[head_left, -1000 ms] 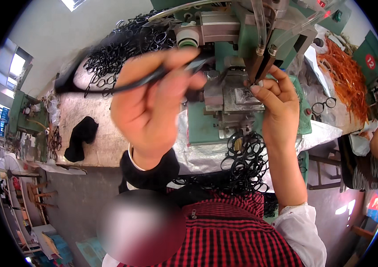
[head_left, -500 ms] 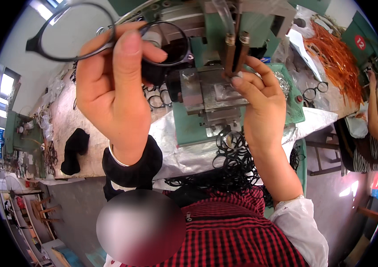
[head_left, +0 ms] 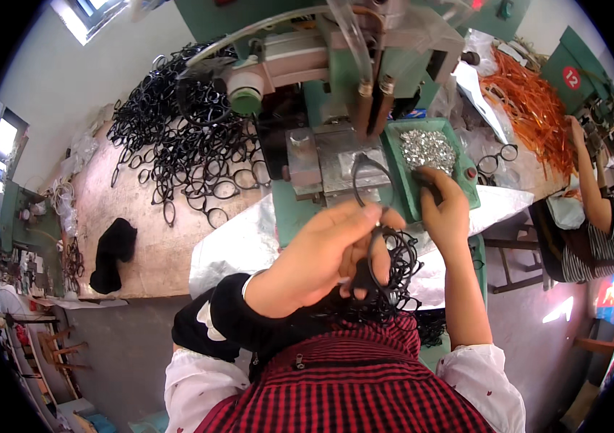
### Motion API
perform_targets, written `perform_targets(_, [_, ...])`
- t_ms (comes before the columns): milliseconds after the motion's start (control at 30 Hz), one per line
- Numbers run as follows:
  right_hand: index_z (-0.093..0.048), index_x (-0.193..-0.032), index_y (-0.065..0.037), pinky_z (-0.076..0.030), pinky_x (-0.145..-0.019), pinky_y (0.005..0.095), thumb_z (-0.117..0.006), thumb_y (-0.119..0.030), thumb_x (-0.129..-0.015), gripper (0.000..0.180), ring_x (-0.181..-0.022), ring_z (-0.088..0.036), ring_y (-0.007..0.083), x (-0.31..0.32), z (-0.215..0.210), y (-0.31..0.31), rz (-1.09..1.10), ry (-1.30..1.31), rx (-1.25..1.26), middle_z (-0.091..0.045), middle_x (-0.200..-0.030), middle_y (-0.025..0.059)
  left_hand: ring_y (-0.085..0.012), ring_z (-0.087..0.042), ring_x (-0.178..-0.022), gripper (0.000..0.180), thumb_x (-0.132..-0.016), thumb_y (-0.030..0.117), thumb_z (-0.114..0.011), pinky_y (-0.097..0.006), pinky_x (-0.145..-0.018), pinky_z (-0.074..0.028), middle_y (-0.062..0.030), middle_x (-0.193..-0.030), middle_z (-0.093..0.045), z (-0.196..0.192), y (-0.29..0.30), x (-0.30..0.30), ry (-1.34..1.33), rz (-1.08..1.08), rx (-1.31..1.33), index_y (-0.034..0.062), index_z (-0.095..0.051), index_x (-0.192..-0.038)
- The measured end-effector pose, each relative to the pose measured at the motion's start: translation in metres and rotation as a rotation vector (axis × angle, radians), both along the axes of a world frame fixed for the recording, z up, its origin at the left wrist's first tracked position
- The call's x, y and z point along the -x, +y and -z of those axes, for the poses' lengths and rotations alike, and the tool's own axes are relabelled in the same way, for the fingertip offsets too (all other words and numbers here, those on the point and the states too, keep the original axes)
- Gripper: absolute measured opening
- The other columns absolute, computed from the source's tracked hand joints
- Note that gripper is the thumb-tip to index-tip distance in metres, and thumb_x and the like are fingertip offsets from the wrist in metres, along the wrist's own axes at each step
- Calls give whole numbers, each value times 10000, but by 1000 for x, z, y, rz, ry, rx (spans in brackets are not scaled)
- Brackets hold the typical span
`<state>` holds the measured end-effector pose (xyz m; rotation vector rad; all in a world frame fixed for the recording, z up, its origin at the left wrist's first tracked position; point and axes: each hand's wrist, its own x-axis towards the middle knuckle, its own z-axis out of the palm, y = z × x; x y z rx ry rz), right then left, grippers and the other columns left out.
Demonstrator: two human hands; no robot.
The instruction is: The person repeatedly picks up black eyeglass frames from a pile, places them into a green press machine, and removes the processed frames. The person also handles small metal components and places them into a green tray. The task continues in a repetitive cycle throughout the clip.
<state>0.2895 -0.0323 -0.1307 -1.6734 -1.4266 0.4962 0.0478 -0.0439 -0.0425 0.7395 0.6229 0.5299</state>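
Between the thumb and fingers of my left hand (head_left: 328,249) is a dark eyeglass frame (head_left: 355,179), gripped near its bridge. One rim stands above my fingertips, in front of the machine's metal fixture (head_left: 336,155); the other hangs below them. My right hand (head_left: 445,209) reaches to a green tray (head_left: 409,206) at the right of the fixture. Its curled fingertips are at the small silvery metal pieces (head_left: 426,148) in that tray. Whatever may be between those fingertips is too small to make out. Two brown rods (head_left: 373,112) of the machine hang over the fixture.
A large heap of black eyeglass frames (head_left: 184,130) covers the table at the left, with a black cloth (head_left: 113,252) nearer. More frames (head_left: 401,274) lie close to my lap. Farther right are a single frame (head_left: 498,157), orange strips (head_left: 527,101) and another person's arm (head_left: 590,173).
My left hand has brought the eyeglass frame down and right, from high at the left to before the fixture. My right hand has left the rods and moved to the metal pieces.
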Motion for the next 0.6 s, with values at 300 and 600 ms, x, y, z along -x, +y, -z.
perform_targets(300, [-682, -934, -28, -495, -802, 361, -671, -35, -791, 143, -882, -641, 300, -26, 3, 5, 9, -251, -167, -680, -927, 119, -136, -509, -414, 399, -1064, 323, -388, -236, -353, -374, -86, -631, -609, 4, -6, -8, -27, -153, 24, -14, -561, -1189])
perform_targets(600, [-666, -860, -25, -479, -684, 327, -699, -110, -854, 91, -721, -611, 205, -23, 35, 10, 124, -293, -220, -649, -795, 74, -130, -647, -758, 280, -1033, 289, -517, -253, -637, -519, -70, -869, -690, 30, -26, 34, 45, 85, -327, 41, -614, -1119])
